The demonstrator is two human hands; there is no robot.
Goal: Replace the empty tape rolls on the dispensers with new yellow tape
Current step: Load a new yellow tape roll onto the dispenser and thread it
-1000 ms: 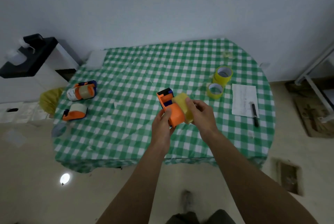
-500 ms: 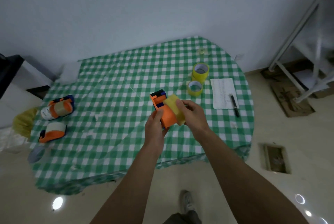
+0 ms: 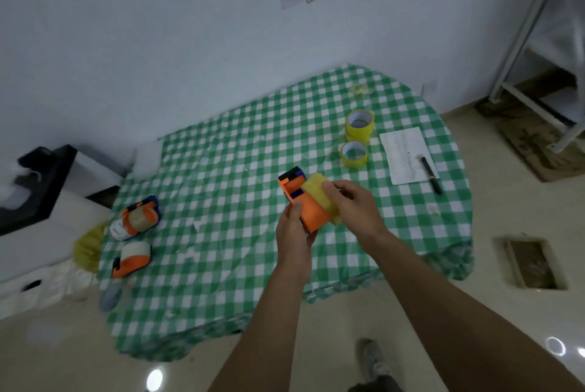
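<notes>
Green-checked table [image 3: 221,170] is the reference. Over its near half, left hand [image 3: 292,233] grips the orange dispenser [image 3: 311,212] at its lower end; right hand [image 3: 351,204] clasps the yellow tape roll [image 3: 313,189], fingers [image 3: 329,189] curled over it, against the dispenser's side.

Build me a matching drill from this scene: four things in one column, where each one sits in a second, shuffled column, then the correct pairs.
Things
1. pen
2. orange dispenser
3. new yellow roll
4. stacked rolls

Places
A. gripped in the left hand
B. gripped in the right hand
C. lying partly on the paper
D. on the table, just beyond a single roll

Pairs: 1-C, 2-A, 3-B, 4-D
</notes>
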